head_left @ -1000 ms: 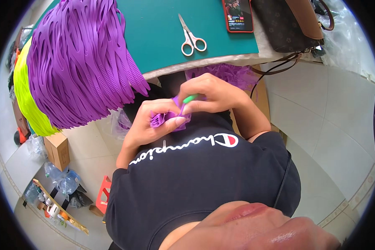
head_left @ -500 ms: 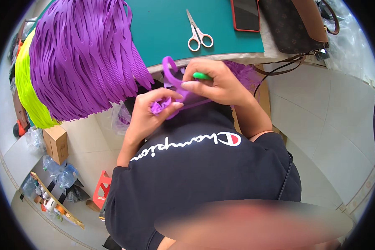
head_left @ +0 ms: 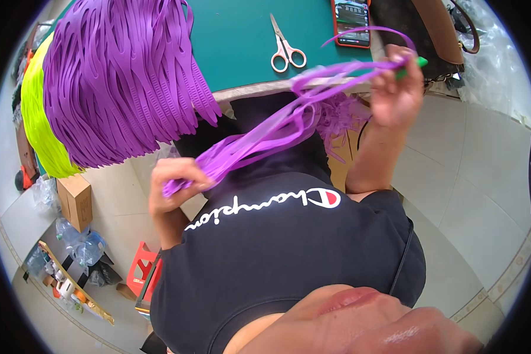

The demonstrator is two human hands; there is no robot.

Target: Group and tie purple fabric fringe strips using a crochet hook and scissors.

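Note:
A purple rubbery strap piece with loops and thin strips point(head_left: 259, 138) is pulled out at a slant across my lap, blurred by motion. My left hand point(head_left: 174, 180) is closed on its lower left end, low by my body. Raised at the far right near the table edge, my right hand point(head_left: 397, 88) pinches the other end. A small green tool point(head_left: 420, 62) sticks out of that same hand, its working part hidden. One thin strip curves loosely above the right hand. A large bundle of purple slotted straps point(head_left: 124, 82) drapes over the table's left side.
Yellow-green straps point(head_left: 38, 124) lie beside the purple bundle. On the green mat point(head_left: 233, 29) are scissors point(head_left: 284, 50) and a phone point(head_left: 352, 26) with a lit screen. A brown handbag point(head_left: 419, 29) sits at the right. Purple scraps point(head_left: 343, 115) hang in a box below the table edge.
My hands have spread far apart, right hand up and rightward, left hand down and leftward, stretching the purple piece between them. The phone's screen has lit up.

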